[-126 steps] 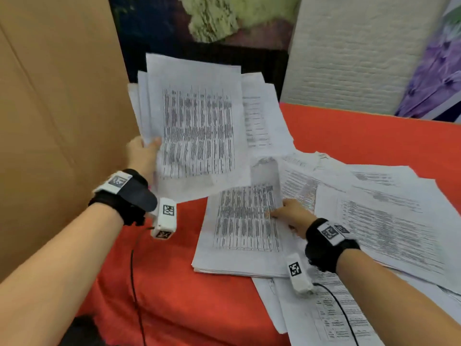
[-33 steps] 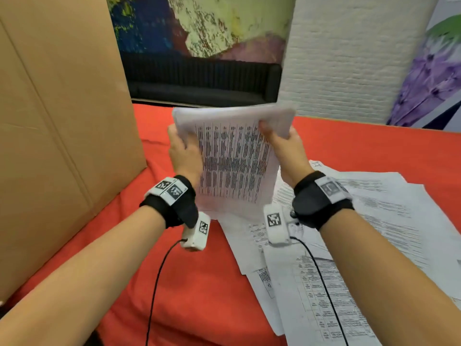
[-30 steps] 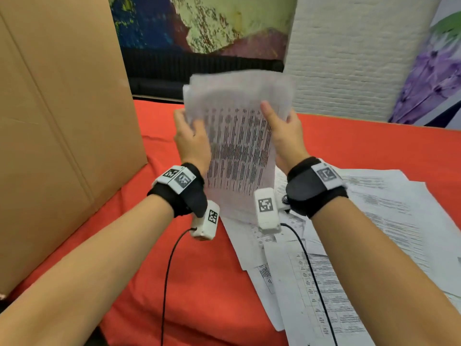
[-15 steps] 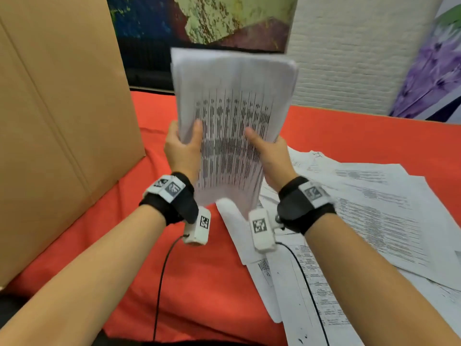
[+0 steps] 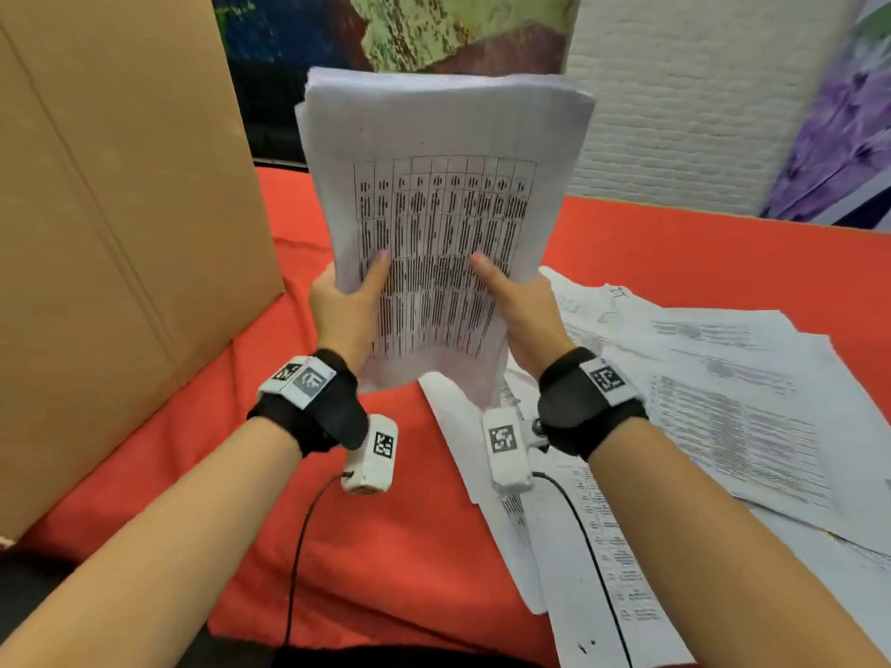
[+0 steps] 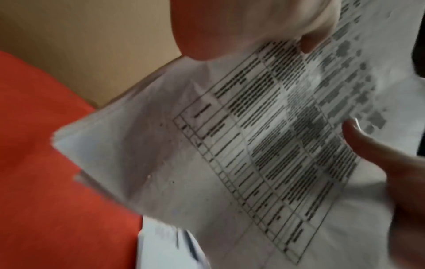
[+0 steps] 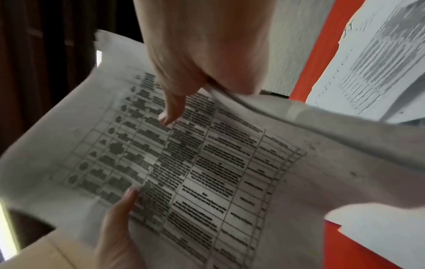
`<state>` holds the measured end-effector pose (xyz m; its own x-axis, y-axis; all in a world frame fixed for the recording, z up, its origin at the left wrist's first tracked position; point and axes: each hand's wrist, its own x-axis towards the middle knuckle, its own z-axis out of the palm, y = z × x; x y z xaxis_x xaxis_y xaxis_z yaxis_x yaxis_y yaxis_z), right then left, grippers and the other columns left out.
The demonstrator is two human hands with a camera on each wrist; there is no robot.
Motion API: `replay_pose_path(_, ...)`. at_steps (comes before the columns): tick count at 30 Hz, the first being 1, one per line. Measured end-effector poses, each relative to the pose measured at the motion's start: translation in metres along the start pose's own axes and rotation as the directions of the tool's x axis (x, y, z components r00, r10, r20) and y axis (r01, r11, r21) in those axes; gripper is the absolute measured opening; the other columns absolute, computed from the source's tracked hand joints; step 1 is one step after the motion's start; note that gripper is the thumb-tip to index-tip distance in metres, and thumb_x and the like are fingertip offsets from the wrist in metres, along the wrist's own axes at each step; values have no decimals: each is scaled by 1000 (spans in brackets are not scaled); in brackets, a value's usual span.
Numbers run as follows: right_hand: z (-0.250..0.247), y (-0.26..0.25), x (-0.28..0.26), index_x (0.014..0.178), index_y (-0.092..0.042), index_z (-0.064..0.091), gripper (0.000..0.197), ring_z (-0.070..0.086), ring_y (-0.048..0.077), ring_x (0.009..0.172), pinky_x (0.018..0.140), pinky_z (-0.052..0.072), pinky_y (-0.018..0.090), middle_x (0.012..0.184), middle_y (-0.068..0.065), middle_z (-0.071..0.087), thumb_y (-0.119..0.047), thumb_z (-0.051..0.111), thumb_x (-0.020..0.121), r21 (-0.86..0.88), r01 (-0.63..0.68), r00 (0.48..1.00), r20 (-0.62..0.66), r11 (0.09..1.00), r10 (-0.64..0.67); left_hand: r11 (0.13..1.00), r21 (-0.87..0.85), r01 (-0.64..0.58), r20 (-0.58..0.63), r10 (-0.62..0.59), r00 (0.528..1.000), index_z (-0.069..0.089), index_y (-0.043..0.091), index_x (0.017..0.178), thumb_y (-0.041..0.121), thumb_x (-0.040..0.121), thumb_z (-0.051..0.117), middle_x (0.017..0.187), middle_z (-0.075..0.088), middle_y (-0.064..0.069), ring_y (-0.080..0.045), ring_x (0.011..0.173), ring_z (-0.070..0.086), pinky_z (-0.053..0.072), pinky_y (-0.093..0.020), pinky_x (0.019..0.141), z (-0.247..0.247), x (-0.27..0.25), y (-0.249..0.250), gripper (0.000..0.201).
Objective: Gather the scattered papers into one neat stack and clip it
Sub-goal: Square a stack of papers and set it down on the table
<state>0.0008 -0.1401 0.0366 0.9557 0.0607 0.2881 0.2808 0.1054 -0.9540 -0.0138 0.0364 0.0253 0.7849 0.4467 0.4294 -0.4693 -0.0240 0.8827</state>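
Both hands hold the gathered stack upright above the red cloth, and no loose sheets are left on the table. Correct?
Not quite: loose sheets still lie on the red cloth, as the head view shows. Left hand and right hand do hold the stack upright.

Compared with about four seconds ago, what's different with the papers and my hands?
The right hand left the sheets lying on the table and now grips the held stack together with the left hand. That stack, fanned before, is squared and upright over the red cloth. The loose papers on the right stayed put, as did the cardboard box.
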Motion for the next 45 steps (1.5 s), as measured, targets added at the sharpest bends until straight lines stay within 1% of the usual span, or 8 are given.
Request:
replay_pose_path(6,-31,48,-9,123,-10,57,39,64,25,111,102,47,50,120,8,67,-23,68,88,-162,-253,967,-5,954,255,967,122,223,227,-246,942,56,14,124,17,93,54,116,61,4,1,101,57,44,-5,84,-35,-6,-32,32)
replay_pose_path(10,-18,42,-16,113,-22,64,23,68,20,105,93,54,41,115,3,70,-28,63,91,-182,-156,986,21,971,162,968,196,157,134,-185,974,61,4,107,16,92,57,80,62,4,13,60,56,46,-14,60,-31,-9,-38,20)
replay_pose_path(13,-19,14,-7,103,-24,63,11,71,17,92,81,58,33,104,3,71,-23,62,92,-140,-119,992,27,983,124,965,197,175,179,-211,961,61,8,103,16,91,59,77,62,5,10,53,58,48,-11,56,-31,7,-25,14)
replay_pose_path(19,-37,16,-11,120,-17,54,24,69,21,90,80,59,38,105,4,69,-22,56,96,40,-228,971,-66,973,230,845,255,470,451,-534,715,59,7,114,11,93,55,104,67,-11,-7,67,70,58,-25,68,-47,1,-40,22)
replay_pose_path(25,-58,36,-30,116,-1,59,28,69,18,74,62,60,26,100,12,71,-16,63,92,-200,-469,882,-66,860,466,814,107,571,256,-577,775,51,2,124,4,96,46,106,63,-12,-6,65,68,57,-19,63,-56,-23,-68,28)
replay_pose_path(33,-49,38,-37,83,-5,63,5,60,18,62,58,59,25,75,8,62,-4,67,85,-417,-382,920,-90,825,381,777,75,625,137,-629,765,47,2,132,7,96,47,131,57,-19,-28,106,58,47,-39,91,-56,-27,-79,36)
replay_pose_path(39,-46,25,-32,100,-4,61,14,63,14,68,53,53,16,84,6,66,2,57,88,-330,-366,922,-3,870,387,735,30,678,174,-672,720,45,3,135,6,98,42,133,54,-18,-30,109,55,46,-42,91,-62,-28,-80,37)
replay_pose_path(45,-47,15,-22,115,2,62,31,66,22,88,72,58,22,108,17,70,3,61,84,-416,-377,878,122,827,462,707,-3,707,252,-684,685,46,6,135,9,99,41,131,56,-14,-23,98,62,57,-31,77,-71,-29,-78,37)
